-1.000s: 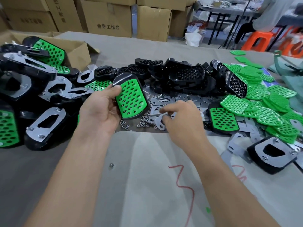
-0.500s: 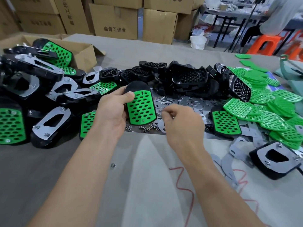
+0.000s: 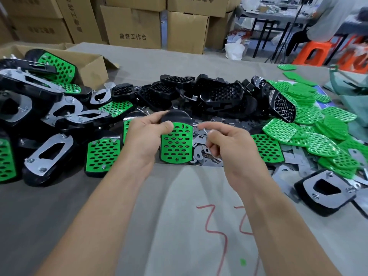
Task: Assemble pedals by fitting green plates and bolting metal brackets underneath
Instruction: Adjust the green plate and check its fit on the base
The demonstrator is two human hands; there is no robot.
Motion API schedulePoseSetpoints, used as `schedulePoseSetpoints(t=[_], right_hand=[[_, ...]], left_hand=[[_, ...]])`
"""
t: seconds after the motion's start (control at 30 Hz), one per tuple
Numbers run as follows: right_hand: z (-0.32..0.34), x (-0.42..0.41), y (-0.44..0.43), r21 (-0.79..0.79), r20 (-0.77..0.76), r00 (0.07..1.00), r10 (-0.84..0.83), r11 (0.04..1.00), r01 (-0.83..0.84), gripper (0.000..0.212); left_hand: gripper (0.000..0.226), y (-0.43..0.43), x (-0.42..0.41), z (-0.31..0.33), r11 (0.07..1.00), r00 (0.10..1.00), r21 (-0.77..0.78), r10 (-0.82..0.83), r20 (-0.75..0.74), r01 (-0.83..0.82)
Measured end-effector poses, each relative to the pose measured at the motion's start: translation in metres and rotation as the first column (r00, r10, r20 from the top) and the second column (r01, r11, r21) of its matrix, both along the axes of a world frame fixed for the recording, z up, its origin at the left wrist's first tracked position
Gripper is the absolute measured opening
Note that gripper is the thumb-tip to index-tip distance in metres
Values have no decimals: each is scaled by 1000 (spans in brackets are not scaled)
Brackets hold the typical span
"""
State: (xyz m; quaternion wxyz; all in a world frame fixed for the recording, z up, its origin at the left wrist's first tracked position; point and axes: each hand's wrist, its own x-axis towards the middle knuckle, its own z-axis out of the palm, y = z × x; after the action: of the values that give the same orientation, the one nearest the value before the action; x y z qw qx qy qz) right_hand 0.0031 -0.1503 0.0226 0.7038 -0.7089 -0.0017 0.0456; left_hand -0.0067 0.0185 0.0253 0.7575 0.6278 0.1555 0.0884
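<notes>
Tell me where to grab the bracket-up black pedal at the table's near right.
Grip the black pedal with the silver metal bracket facing up by its black rim, thumb on the near edge, coming down from above on the near side. It lies flat with bare grey table cover in front, while loose green plates crowd its far edge and upright bolts spoil a grip on top.

both bare forearms reach forward, the left hand (image 3: 143,141) gripping a pedal (image 3: 176,145), the right hand (image 3: 229,149) pinching a bolt (image 3: 204,130).
</notes>
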Motion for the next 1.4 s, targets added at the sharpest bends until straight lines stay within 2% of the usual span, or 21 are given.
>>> schedulePoseSetpoints(t=[0.13,0.27,0.37,0.47,0.63,0.9,1.03,1.17,1.3,1.4], right_hand=[[6,1,-7,97,57,994,-89,992,83,20],[2,1,-5,-19,167,974,-153,987,159,19],[-1,0,2,40,169,977,-133,991,128,17],[-2,0,5,82,170,980,-99,993,86,25],[-3,-4,7,-12,253,961,-112,993,119,14],[-2,-6,8,-159,311,929,-202,952,261,17],[1,-10,13,-303,429,875,-222,877,372,16],[2,-13,16,-406,502,852,-151,828,386,13],[1,-15,16,-470,585,803,-114,759,450,14],[2,-16,18,-492,577,804,-146,723,485,14]], left_hand=[[33,-2,0,-1,1000,1000,4,-22,-9,22],[33,-4,2,-3,1000,1000,8,-10,-14,10],[31,-5,2,-4,1000,1000,15,-11,-8,11],[32,-6,2,-5,999,1000,37,-16,9,15],[33,-7,-1,-3,999,999,38,-33,14,32],[34,-8,-3,-3,996,998,79,-40,54,36],[36,-10,-6,-2,990,991,133,-71,113,56],[39,-7,-7,-2,985,980,160,-99,174,71],[38,-9,-10,-2,971,959,228,-127,252,69],[40,-14,-10,-2,961,941,270,-146,306,61]])
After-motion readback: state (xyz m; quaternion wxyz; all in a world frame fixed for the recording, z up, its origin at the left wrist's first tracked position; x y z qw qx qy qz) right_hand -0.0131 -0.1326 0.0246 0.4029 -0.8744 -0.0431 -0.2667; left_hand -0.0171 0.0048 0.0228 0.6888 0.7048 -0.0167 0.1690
